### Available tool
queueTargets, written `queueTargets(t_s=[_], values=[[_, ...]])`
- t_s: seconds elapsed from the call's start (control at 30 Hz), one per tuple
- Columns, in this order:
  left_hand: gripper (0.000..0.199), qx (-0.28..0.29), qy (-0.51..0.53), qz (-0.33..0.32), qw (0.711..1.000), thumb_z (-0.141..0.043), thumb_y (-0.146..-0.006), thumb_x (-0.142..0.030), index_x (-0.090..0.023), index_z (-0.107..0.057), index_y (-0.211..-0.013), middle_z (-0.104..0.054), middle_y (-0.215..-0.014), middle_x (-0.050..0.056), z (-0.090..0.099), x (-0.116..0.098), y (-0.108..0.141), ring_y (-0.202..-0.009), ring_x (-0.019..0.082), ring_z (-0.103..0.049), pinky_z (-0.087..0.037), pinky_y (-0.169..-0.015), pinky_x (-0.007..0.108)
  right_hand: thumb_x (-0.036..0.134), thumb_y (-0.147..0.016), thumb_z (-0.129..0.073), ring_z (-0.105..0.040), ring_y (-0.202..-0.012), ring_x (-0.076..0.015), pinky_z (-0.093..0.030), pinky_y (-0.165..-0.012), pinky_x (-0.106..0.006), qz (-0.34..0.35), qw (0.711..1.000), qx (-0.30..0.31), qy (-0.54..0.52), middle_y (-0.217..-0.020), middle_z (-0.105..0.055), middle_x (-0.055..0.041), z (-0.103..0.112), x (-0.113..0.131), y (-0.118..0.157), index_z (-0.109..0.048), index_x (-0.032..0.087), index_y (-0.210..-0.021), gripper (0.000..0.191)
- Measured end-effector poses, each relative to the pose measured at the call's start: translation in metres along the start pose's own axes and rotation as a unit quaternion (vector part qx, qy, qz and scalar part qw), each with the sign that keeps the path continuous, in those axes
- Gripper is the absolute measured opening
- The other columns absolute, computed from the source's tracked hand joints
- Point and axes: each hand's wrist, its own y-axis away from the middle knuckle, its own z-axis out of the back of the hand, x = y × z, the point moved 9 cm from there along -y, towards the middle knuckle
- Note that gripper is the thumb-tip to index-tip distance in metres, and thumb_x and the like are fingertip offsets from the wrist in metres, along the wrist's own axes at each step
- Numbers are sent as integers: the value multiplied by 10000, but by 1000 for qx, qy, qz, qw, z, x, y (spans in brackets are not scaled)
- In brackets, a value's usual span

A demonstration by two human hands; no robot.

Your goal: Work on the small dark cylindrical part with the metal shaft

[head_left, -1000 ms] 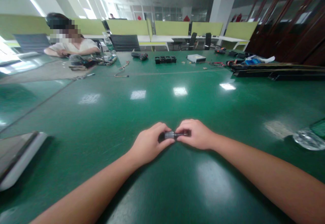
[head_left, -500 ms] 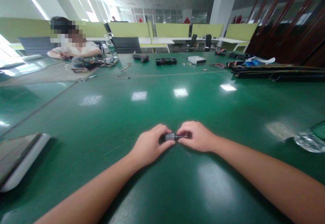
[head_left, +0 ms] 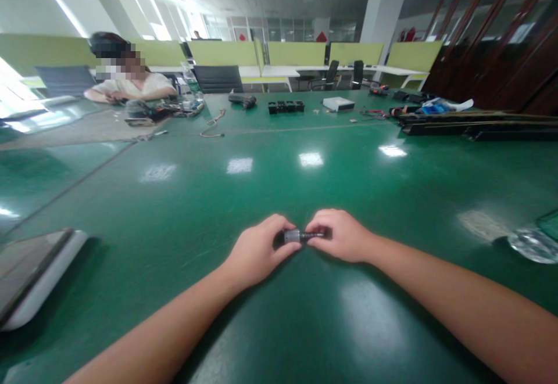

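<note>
A grey cylinder [head_left: 292, 236] is held by the left hand [head_left: 257, 250], its grip closed narrowly round the barrel. A dark ribbed shaft [head_left: 306, 236], projecting from the cylinder's end, is pinched by the right hand [head_left: 342, 236] in an equally narrow grip. Both are aligned between the hands, at the near side of the tabletop [head_left: 279, 183]; by this opposed hold, it is judged, they are steadied and prevented from rolling. Contact with the tabletop cannot be confirmed.

The surface is green, glossy and marked by bright reflections. A pale-edged device [head_left: 61, 279] is placed at left, a clear vessel [head_left: 534, 244] at right. Further off are set a cable [head_left: 212, 135], black modules [head_left: 286, 107], a silver box [head_left: 338, 104] and black rails [head_left: 457, 124]. A co-worker [head_left: 150, 85] is seated at far left. The room is divided by yellow-green partitions [head_left: 296, 53]; a dark wooden cabinet [head_left: 492, 47] is noted at right.
</note>
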Motion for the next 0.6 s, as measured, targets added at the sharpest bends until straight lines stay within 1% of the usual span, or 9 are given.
queueTargets(t_s=[0.33,0.6], values=[[260,1,3,-2,1000,-629,-891,-453,-258,-629,-1062,-694,-1003,0,-1,2,1,-848,192,-655,-478,-737,299,185,-795,-738,-590,-741,-143,-431,-691,-255,-2,1000,-5,-6,-799,-675,-23,3,0,3,-727,165,-887,94],[264,-6,3,-3,1000,-627,-889,-462,-256,-634,-1056,-694,-982,1,1,2,1,-834,191,-654,-483,-733,296,176,-807,-719,-583,-718,-131,-430,-665,-243,-17,1000,-11,-10,-789,-662,-16,4,-3,3,-729,169,-874,69]])
